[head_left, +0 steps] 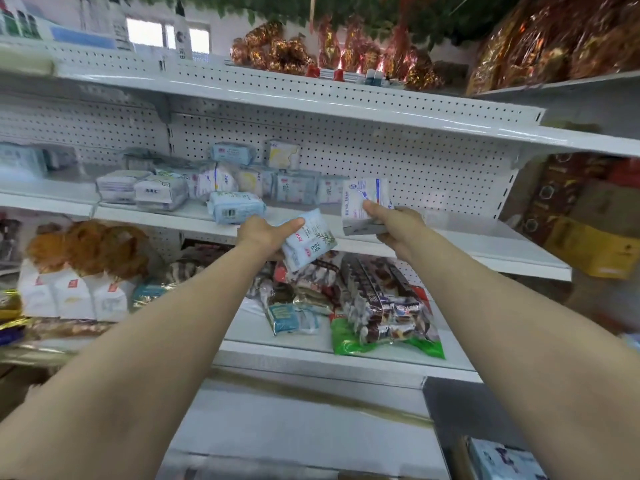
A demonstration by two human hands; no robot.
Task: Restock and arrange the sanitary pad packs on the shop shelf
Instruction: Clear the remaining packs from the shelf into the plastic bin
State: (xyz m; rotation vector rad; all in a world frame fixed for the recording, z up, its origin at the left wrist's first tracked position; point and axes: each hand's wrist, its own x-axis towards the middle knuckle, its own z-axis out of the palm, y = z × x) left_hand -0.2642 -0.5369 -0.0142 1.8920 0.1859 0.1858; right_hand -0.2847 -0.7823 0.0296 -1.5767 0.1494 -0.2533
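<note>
My left hand (265, 233) grips a pale blue sanitary pad pack (310, 242), tilted, just in front of the middle shelf's edge. My right hand (394, 225) holds a white pad pack (363, 202) upright over the white middle shelf (485, 244). Several more pad packs (214, 183) lie in a loose pile on the left and centre of that shelf, some stacked, one blue pack (236, 206) lying near the front edge. The shelf to the right of my right hand is bare.
Snack bags (381, 306) and a green packet (388, 348) crowd the shelf below. White bags (74, 296) stand lower left. Red and gold wrapped goods (346, 50) sit on the top shelf. Cardboard boxes (588, 247) stand at the right.
</note>
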